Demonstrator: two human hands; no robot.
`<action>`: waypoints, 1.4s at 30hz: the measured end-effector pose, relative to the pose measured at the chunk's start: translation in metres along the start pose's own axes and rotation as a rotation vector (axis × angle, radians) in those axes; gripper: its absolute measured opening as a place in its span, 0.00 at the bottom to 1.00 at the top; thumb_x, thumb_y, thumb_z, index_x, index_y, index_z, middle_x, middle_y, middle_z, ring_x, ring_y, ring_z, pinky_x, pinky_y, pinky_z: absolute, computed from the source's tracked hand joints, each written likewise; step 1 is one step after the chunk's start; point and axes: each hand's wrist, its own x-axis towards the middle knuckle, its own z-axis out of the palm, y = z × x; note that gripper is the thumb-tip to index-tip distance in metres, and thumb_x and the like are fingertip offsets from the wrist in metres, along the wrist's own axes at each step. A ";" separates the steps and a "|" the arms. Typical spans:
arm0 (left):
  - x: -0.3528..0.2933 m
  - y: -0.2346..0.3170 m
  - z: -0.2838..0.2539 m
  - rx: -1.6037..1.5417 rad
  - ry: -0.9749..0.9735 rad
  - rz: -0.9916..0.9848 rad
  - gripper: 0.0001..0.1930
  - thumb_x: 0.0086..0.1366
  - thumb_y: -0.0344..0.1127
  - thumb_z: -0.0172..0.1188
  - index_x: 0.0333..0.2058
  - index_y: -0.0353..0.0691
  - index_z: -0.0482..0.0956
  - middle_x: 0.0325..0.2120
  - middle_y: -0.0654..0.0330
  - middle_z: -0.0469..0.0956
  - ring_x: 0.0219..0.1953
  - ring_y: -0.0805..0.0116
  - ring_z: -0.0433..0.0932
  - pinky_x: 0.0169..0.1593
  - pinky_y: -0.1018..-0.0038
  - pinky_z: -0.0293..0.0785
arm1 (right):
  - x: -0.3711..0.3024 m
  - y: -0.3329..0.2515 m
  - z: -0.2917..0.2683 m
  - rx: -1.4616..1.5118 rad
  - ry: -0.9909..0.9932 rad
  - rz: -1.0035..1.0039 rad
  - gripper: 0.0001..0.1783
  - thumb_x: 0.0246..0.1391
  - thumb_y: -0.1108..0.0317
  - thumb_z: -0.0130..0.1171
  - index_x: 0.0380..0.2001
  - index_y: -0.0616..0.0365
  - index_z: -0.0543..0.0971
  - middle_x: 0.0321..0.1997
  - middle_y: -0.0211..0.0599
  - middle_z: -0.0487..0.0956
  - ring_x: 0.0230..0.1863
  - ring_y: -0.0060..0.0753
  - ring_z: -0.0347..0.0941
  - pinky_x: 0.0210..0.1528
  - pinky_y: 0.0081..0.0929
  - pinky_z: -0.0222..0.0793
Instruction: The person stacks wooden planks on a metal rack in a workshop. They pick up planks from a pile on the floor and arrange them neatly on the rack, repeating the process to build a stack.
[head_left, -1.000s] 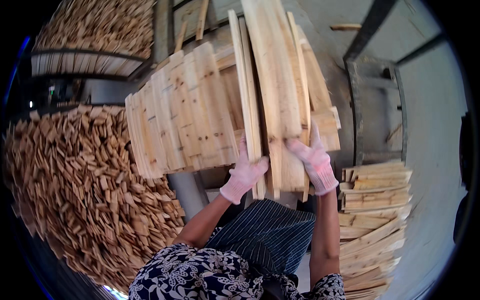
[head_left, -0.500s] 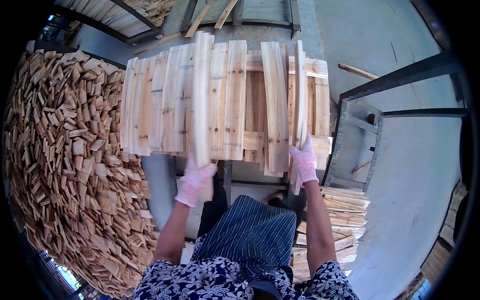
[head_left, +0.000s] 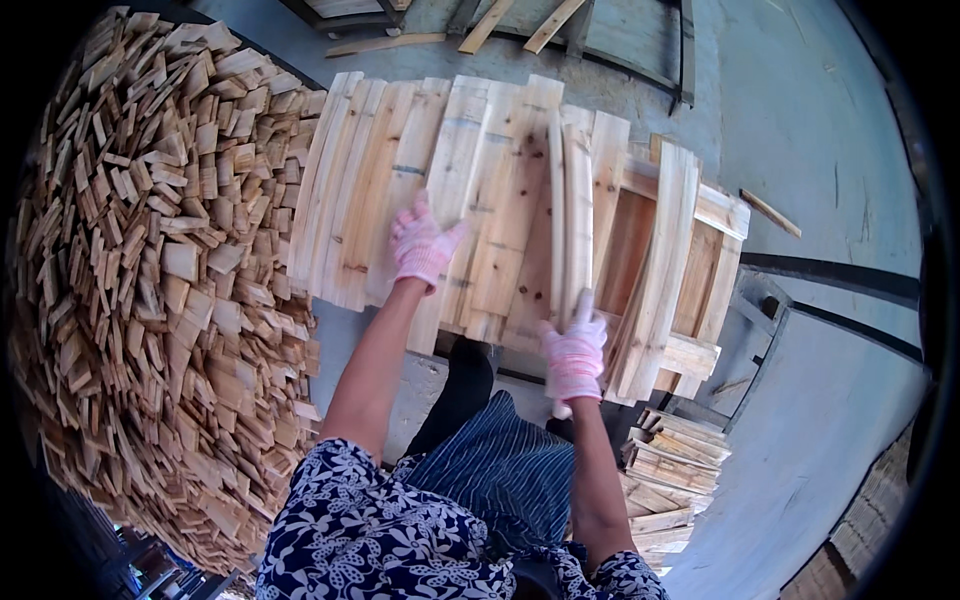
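At left is a heap of short brown wood pieces point(head_left: 165, 310); right of it, long pale wooden boards point(head_left: 390, 150). On these, toward right, the pink-gloved right hand point(head_left: 575, 360) grips a narrow pale wooden strip point(head_left: 578, 215). The pink-gloved left hand point(head_left: 422, 245), over left boards, spreads its fingers, gripping nothing.

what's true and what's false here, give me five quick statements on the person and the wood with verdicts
1. Both hands are bare. False: the left hand and the right hand wear pink gloves.
2. A large heap of short wood pieces lies on the person's left. True.
3. The right hand is at the near end of slender boards. True.
4. The left hand is over open floor. False: it is over a row of boards.
5. The person's lap is covered in plain red. False: the covering is a dark blue striped cloth.
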 end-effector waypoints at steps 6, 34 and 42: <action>0.026 0.024 0.015 0.213 -0.069 0.106 0.56 0.60 0.65 0.65 0.77 0.51 0.43 0.68 0.36 0.59 0.67 0.36 0.62 0.64 0.42 0.63 | 0.021 -0.023 0.062 -0.286 0.095 0.009 0.56 0.50 0.44 0.72 0.77 0.39 0.54 0.63 0.60 0.66 0.64 0.66 0.64 0.65 0.58 0.62; -0.155 -0.202 0.013 -2.077 0.158 -0.819 0.26 0.59 0.30 0.72 0.56 0.41 0.74 0.45 0.58 0.78 0.48 0.63 0.80 0.54 0.63 0.81 | 0.271 -0.315 -0.009 -0.623 -0.015 -1.138 0.46 0.44 0.58 0.74 0.69 0.31 0.69 0.62 0.47 0.71 0.61 0.60 0.67 0.65 0.51 0.65; -0.129 -0.237 0.134 -2.282 0.161 -1.132 0.26 0.64 0.39 0.70 0.59 0.42 0.73 0.48 0.57 0.77 0.52 0.61 0.78 0.57 0.59 0.78 | 0.335 -0.297 0.014 -0.526 -0.133 -1.039 0.49 0.43 0.62 0.75 0.71 0.29 0.66 0.70 0.47 0.66 0.69 0.61 0.61 0.72 0.49 0.60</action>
